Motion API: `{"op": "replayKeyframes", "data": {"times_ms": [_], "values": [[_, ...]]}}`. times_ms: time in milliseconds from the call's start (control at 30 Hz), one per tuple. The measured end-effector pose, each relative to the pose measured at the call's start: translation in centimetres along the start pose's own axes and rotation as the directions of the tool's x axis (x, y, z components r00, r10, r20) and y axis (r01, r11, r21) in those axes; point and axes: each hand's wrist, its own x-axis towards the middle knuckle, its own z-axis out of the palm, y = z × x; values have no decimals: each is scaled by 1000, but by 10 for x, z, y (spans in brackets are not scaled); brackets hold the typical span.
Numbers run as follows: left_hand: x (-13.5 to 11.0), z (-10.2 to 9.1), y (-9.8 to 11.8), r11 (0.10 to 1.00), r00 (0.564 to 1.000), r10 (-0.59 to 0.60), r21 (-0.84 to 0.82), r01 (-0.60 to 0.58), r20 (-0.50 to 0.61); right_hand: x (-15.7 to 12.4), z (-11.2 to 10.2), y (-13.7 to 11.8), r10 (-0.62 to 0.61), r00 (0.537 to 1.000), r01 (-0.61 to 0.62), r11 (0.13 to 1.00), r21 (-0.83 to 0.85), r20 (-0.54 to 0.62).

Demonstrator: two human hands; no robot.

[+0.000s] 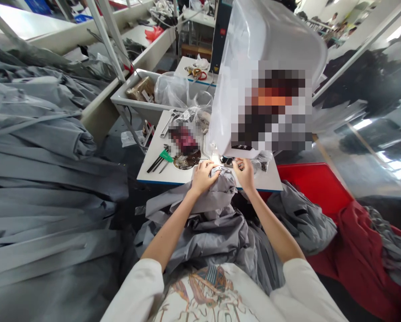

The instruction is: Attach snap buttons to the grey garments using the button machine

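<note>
My left hand [203, 176] is bunched on a grey nylon garment [217, 223], gripping a fold at the table's front edge. My right hand [243, 173] sits just to the right, fingers curled by small dark metal pieces [227, 161] under the front of a machine wrapped in clear plastic [267, 53]. Whatever those fingers hold is too small to tell. The garment's folds spill from the white worktable [160, 172] down over my lap. Part of the machine is blurred out.
The table holds a steel wrench, green-handled tools and a round dish of small parts. Behind it stands a grey bin with plastic bags. Large heaps of grey fabric lie to the left, and a red crate with red cloth lies to the right.
</note>
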Motion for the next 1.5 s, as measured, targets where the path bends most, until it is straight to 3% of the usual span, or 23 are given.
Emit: {"op": "replayKeyframes", "data": {"times_ms": [67,200,300,433,867,1033,1133,1233,1500], "values": [[0,1,0,1000,1000,-3,0,3,2,13,-12,12,-19,1000,19,980,-197,2],[0,1,0,1000,1000,-6,11,6,-1,37,-28,25,95,967,41,856,-515,235],[0,0,1,1000,1000,-2,19,2,-8,49,-27,25,240,908,40,766,-641,343],[0,-1,2,1000,1000,-1,10,1,-3,58,-23,21,287,871,85,712,-697,400],[0,-1,2,1000,1000,-3,5,3,-4,58,-31,24,245,939,-44,784,-620,242],[0,-1,2,1000,1000,-2,10,2,-2,38,-32,1,78,993,-22,867,-498,92],[0,-1,1,1000,1000,2,11,-2,-7,12,-22,-21,-73,988,110,952,-286,136],[0,-1,1,1000,1000,-8,20,8,-2,-7,-5,-37,-148,964,179,975,-129,223],[0,-2,2,1000,1000,-7,28,7,10,-15,16,-32,-198,949,251,946,-207,245]]}}
